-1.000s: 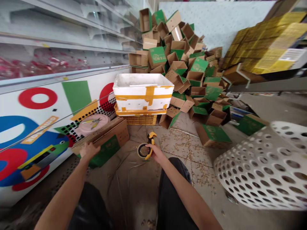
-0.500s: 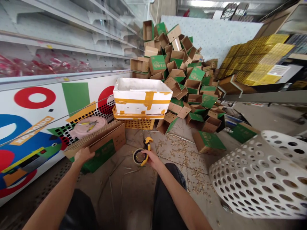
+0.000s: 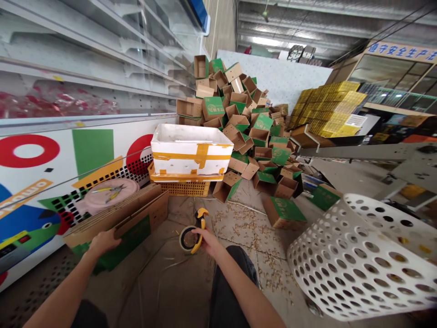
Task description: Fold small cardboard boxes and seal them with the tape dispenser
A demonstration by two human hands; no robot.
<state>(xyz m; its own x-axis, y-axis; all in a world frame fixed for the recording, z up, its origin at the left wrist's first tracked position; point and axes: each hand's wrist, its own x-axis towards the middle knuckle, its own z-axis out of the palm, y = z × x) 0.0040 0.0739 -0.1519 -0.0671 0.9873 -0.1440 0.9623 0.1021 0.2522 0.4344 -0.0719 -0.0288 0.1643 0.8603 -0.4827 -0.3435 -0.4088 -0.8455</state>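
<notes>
My right hand (image 3: 207, 241) is closed round a yellow tape dispenser (image 3: 201, 223) with a roll of tape on it, held above the floor between my knees. At the left, my left hand (image 3: 103, 243) grips the top edge of the front flattened cardboard box (image 3: 136, 237), brown with a green print. More folded cardboard boxes (image 3: 102, 214) stand upright on edge just behind it, leaving a gap at the top. Beyond them, pliers (image 3: 114, 193) with yellow handles lie on a pink round stool (image 3: 126, 186).
Ahead, a white foam box (image 3: 191, 155) sits on a yellow crate (image 3: 184, 189). Behind it rises a heap of open cardboard boxes (image 3: 239, 114). A white perforated basket (image 3: 334, 255) stands at the right. Empty shelves (image 3: 119, 54) line the left; small debris (image 3: 252, 237) litters the floor.
My view has tilted up and turned a little to the right. Between the front flattened box and those behind, the gap looks wider. The tape dispenser stays in my right hand.
</notes>
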